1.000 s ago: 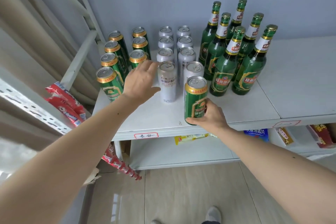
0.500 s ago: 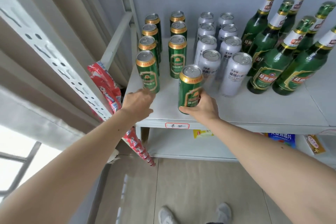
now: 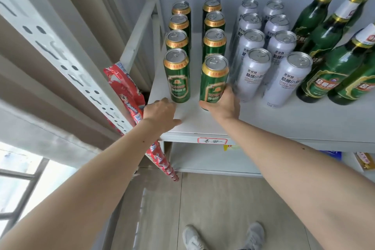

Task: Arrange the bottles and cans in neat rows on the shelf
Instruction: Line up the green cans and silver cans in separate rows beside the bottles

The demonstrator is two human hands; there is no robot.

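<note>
White shelving (image 3: 284,119) against a grey-blue wall held everything. Right hand (image 3: 223,103) was wrapped round the lower half of a green can (image 3: 213,79) with a gold rim and silver top, standing upright at the front of the second green row, fingers curled round its 3 o'clock side. Left hand (image 3: 160,113) rested on the shelf edge at about 7 o'clock from the front can of the first row (image 3: 177,75), fingers loosely bent, holding nothing. White cans (image 3: 253,71) stood just beside at 3 o'clock, green bottles (image 3: 328,71) further that way. Red snack packets (image 3: 125,87) hung at 9 o'clock.
</note>
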